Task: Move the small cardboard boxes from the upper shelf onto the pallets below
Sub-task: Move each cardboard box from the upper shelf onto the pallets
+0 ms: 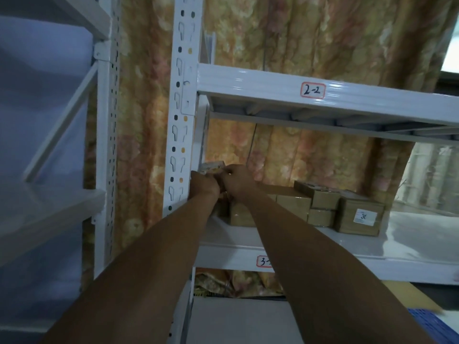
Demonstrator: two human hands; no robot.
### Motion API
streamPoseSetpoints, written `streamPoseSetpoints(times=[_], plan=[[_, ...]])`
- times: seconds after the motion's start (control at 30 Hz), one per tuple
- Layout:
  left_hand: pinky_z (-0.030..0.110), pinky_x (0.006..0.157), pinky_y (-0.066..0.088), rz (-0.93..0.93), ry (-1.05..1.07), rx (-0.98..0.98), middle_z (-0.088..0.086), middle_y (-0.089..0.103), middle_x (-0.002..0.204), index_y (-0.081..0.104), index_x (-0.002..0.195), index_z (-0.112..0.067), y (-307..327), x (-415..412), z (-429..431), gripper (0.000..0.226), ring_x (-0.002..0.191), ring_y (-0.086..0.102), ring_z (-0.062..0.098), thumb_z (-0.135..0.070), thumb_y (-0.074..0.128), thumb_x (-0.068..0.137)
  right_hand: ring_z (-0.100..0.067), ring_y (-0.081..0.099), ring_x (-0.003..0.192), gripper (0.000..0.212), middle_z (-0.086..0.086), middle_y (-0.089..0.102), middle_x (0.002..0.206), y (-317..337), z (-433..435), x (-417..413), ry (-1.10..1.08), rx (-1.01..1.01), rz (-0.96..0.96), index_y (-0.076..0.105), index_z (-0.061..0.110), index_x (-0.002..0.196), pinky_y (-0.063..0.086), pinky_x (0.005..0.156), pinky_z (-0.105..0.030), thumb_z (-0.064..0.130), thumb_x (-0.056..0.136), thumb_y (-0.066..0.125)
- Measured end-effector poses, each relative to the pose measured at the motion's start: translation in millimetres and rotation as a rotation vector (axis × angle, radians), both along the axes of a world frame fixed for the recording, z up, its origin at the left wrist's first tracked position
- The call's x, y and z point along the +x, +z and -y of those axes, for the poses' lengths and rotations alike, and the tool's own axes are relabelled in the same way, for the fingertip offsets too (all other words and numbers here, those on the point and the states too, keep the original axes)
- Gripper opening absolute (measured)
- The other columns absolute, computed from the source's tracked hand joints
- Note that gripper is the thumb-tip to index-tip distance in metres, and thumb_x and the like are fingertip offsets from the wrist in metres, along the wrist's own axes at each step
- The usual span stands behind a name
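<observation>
Both arms were stretched up to the far left end of the shelf (347,244), right next to the white upright (177,135). The left hand (205,186) and right hand (236,181) were pressed close together, both clamped around a small box (212,167) sitting on top of the stack at that end (only its pale top edge showed above the knuckles, so I couldn't tell much about it). Fingers were curled over it, but the exact grip was hidden. More boxes (293,207) sat on the same shelf just to the right, brown cardboard, some stacked two high, and the rightmost one (359,217) had a white label with handwriting on it. The beam (323,88) above carried a "2-2" tag (313,90). A flowery curtain (285,31) hung behind the rack. A blue pallet corner (437,326) peeked in at the bottom right.
</observation>
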State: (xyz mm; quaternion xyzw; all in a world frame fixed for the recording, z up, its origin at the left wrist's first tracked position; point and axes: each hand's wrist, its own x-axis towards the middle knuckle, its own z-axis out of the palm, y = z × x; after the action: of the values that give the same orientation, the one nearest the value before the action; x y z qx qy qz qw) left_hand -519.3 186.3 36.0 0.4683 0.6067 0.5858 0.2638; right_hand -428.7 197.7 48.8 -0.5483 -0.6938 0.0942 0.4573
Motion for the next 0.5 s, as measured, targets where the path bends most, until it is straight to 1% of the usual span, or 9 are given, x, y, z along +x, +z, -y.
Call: streamPoseSetpoints(times=[0.07,0.13,0.23,0.3,0.37,0.43,0.5], plan=[[0.044,0.102,0.045,0.063,0.005,0.041,0.02,0.044,0.148,0.029,0.15,-0.006,2.0,1.0,2.8,0.055,0.132,0.048,0.038,-0.029,0.045,0.104,-0.026,0.067,0.095,0.022,-0.01,0.074,0.101,5.7,8.2,-0.5,-0.008,0.024,-0.145,0.076,0.009,0.1,0.056,0.084,-0.038,0.02,0.094,0.058],[0.045,0.102,0.046,0.111,-0.001,0.066,0.02,0.047,0.146,0.032,0.148,-0.006,4.4,2.5,8.3,0.055,0.131,0.049,0.038,-0.03,0.049,0.102,-0.021,0.063,0.1,0.022,-0.004,0.07,0.107,10.2,16.5,1.6,-0.061,0.047,-0.253,0.074,0.011,0.111,0.051,0.084,-0.029,0.018,0.094,0.061],[0.045,0.099,0.05,0.115,-0.03,0.104,0.019,0.053,0.139,0.038,0.14,-0.005,4.3,5.5,20.0,0.051,0.124,0.054,0.038,-0.031,0.053,0.099,-0.018,0.061,0.097,0.024,-0.002,0.067,0.103,9.8,28.8,9.9,-0.117,0.088,-0.365,0.072,0.012,0.115,0.053,0.085,-0.031,0.019,0.094,0.062],[0.039,0.092,0.051,0.124,-0.073,0.151,0.016,0.058,0.131,0.046,0.134,-0.006,4.0,7.7,32.3,0.045,0.118,0.057,0.036,-0.027,0.058,0.097,-0.021,0.063,0.096,0.025,-0.003,0.07,0.104,5.1,37.1,16.3,-0.158,0.095,-0.408,0.074,0.012,0.113,0.054,0.087,-0.034,0.023,0.095,0.06],[0.033,0.082,0.048,0.114,-0.119,0.205,0.009,0.063,0.119,0.056,0.124,-0.009,2.6,8.7,43.2,0.037,0.11,0.061,0.032,-0.022,0.064,0.091,-0.024,0.066,0.097,0.024,-0.007,0.074,0.104,0.0,47.7,21.5,-0.178,0.095,-0.482,0.076,0.012,0.108,0.056,0.09,-0.039,0.025,0.095,0.061],[0.031,0.077,0.049,0.092,-0.178,0.226,0.002,0.067,0.116,0.064,0.121,-0.016,1.6,10.0,56.1,0.038,0.102,0.063,0.026,-0.023,0.068,0.084,-0.024,0.068,0.095,0.02,-0.007,0.076,0.099,-5.3,60.7,26.9,-0.2,0.097,-0.564,0.077,0.014,0.104,0.057,0.09,-0.042,0.025,0.094,0.065],[0.032,0.076,0.054,0.057,-0.214,0.223,-0.005,0.072,0.107,0.071,0.113,-0.027,-2.1,14.8,66.3,0.036,0.09,0.065,0.019,-0.032,0.07,0.078,-0.023,0.069,0.094,0.019,-0.006,0.076,0.099,-10.0,78.3,35.3,-0.235,0.104,-0.612,0.078,0.014,0.106,0.057,0.09,-0.04,0.025,0.092,0.069]])
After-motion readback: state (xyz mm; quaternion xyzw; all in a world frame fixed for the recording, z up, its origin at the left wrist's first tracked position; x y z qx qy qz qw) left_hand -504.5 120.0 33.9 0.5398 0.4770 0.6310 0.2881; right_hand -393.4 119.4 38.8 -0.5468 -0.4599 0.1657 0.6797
